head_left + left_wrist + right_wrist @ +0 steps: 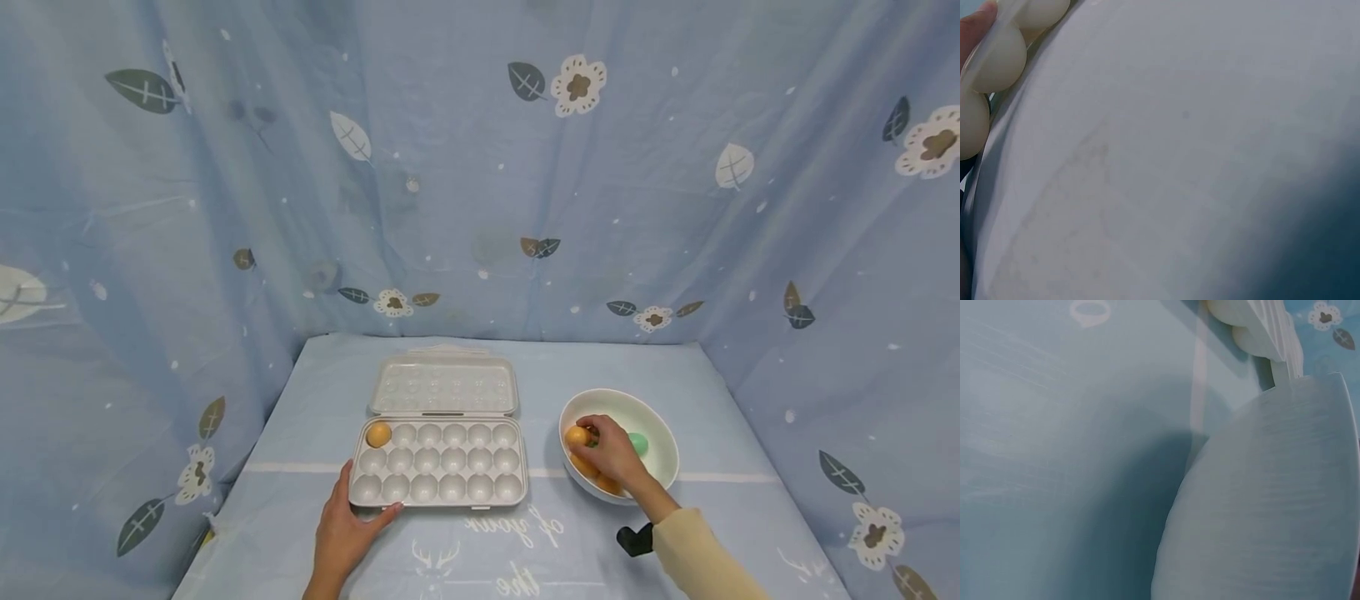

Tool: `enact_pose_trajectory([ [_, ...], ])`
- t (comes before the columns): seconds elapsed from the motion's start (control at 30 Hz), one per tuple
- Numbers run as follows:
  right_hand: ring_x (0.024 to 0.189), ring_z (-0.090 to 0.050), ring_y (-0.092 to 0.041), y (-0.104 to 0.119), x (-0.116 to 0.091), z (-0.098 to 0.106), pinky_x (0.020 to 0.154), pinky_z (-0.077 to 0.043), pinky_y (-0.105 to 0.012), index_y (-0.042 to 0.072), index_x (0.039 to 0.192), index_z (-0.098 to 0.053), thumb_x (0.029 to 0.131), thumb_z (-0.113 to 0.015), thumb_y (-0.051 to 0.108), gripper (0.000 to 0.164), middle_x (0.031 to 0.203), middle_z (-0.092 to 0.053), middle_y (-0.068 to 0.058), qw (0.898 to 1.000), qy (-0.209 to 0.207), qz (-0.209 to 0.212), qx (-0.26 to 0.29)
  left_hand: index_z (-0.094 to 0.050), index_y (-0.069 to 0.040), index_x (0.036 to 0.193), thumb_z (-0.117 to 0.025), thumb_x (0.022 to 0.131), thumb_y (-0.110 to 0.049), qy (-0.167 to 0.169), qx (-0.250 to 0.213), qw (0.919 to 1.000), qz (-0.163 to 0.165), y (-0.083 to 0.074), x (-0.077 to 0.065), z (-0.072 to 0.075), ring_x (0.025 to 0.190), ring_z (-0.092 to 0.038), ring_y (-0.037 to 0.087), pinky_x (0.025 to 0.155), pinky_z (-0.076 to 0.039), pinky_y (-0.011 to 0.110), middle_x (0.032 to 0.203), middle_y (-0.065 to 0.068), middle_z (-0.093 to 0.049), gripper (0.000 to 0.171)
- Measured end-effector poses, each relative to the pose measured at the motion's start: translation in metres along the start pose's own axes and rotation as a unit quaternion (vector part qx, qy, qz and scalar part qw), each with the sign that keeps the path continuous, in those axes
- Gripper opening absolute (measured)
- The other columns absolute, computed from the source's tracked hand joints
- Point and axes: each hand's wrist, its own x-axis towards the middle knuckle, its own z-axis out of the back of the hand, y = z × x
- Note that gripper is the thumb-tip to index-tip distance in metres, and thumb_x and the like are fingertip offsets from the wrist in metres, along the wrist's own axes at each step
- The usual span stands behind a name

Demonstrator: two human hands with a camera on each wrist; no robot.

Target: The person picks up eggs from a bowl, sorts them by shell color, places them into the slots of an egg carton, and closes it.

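Nearest, at the right, a cream sleeve [705, 554] leads to the right hand [617, 454], which reaches over the left part of a white bowl [663, 433]. Its thumb and fingers pinch an orange ball [577, 436] just inside the bowl's left rim; whether that ball is clear of those below, I cannot tell. Under the hand lie more orange balls [608, 483], toward the near left of the bowl, and to the right of the hand a green ball [638, 442].

At the near left, the left hand [347, 533] rests at the near left corner of a pale tray [517, 492], thumb and fingers spread apart, the thumb touching the near edge. The tray stands left of the bowl, apart from it, with three rows of six cups. One more orange ball [378, 434] sits in the far left cup. The lid [444, 385] lies open on the far side. Beneath everything is a blue cloth [600, 367], and beyond it hangs a blue curtain [465, 167] printed with flowers and leaves.
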Motion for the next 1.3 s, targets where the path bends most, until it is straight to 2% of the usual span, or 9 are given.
enact_pose_trajectory([
  [0.13, 0.106, -0.063, -0.029, 0.001, 0.004, -0.005, 0.097, -0.055, -0.049, 0.003, 0.126, -0.066, 0.085, -0.085, 0.017, 0.048, 0.123, -0.066, -0.014, 1.000, 0.000, 0.009, -0.014, -0.021, -0.004, 0.162, -0.087, 0.068, -0.069, 0.008, 0.000, 1.0000, 0.005, 0.000, -0.001, 0.003, 0.140, -0.042, 0.052, 0.113, -0.036, 0.067, 0.159, 0.028, -0.037, 0.133],
  [0.37, 0.098, -0.066, -0.027, 0.003, 0.003, -0.013, 0.087, -0.055, -0.046, 0.003, 0.124, -0.068, 0.084, -0.082, 0.013, 0.044, 0.114, -0.072, -0.012, 0.997, -0.010, 0.049, -0.061, -0.023, -0.003, 0.162, -0.088, 0.067, -0.068, 0.006, -0.006, 1.0000, 0.000, -0.002, -0.002, 0.003, 0.139, -0.044, 0.052, 0.112, -0.037, 0.067, 0.158, 0.029, -0.039, 0.132],
  [0.53, 0.096, -0.065, -0.025, 0.004, 0.004, -0.012, 0.085, -0.055, -0.044, 0.005, 0.126, -0.068, 0.084, -0.082, 0.015, 0.046, 0.115, -0.072, -0.011, 0.997, -0.013, 0.033, -0.062, -0.024, -0.003, 0.161, -0.088, 0.068, -0.067, -0.003, -0.004, 1.0000, -0.006, 0.001, -0.002, 0.002, 0.138, -0.045, 0.052, 0.111, -0.038, 0.067, 0.156, 0.030, -0.041, 0.130],
  [0.63, 0.097, -0.065, -0.025, 0.007, 0.005, -0.009, 0.086, -0.055, -0.044, 0.005, 0.129, -0.066, 0.084, -0.082, 0.017, 0.049, 0.118, -0.071, -0.012, 0.998, -0.015, 0.023, -0.054, -0.023, -0.003, 0.161, -0.088, 0.068, -0.067, -0.003, -0.002, 1.0000, -0.007, 0.000, -0.001, 0.002, 0.138, -0.045, 0.052, 0.111, -0.038, 0.067, 0.157, 0.029, -0.040, 0.130],
  [1.0, 0.117, -0.065, -0.035, 0.032, 0.016, 0.013, 0.100, -0.054, -0.053, 0.002, 0.140, -0.060, 0.093, -0.079, 0.023, 0.055, 0.133, -0.065, -0.019, 0.998, -0.049, 0.042, -0.007, -0.022, -0.004, 0.162, -0.086, 0.069, -0.069, -0.001, 0.003, 0.9998, -0.018, -0.001, -0.001, 0.003, 0.138, -0.044, 0.053, 0.110, -0.039, 0.068, 0.158, 0.028, -0.040, 0.130],
  [1.17, 0.116, -0.065, -0.032, 0.044, 0.023, 0.010, 0.100, -0.055, -0.050, 0.004, 0.143, -0.058, 0.094, -0.078, 0.032, 0.060, 0.133, -0.065, -0.017, 0.997, -0.067, 0.048, 0.015, -0.022, -0.004, 0.161, -0.086, 0.068, -0.070, -0.004, 0.004, 0.9998, -0.020, 0.001, 0.000, 0.003, 0.137, -0.045, 0.052, 0.110, -0.039, 0.068, 0.157, 0.028, -0.040, 0.131],
  [1.3, 0.113, -0.067, -0.031, 0.055, 0.026, 0.001, 0.097, -0.057, -0.049, 0.004, 0.141, -0.060, 0.092, -0.080, 0.030, 0.058, 0.131, -0.066, -0.017, 0.994, -0.079, 0.070, 0.039, -0.021, -0.004, 0.162, -0.085, 0.068, -0.072, 0.001, 0.003, 0.9999, -0.017, 0.003, -0.001, 0.001, 0.139, -0.044, 0.052, 0.111, -0.038, 0.068, 0.158, 0.027, -0.040, 0.132],
])
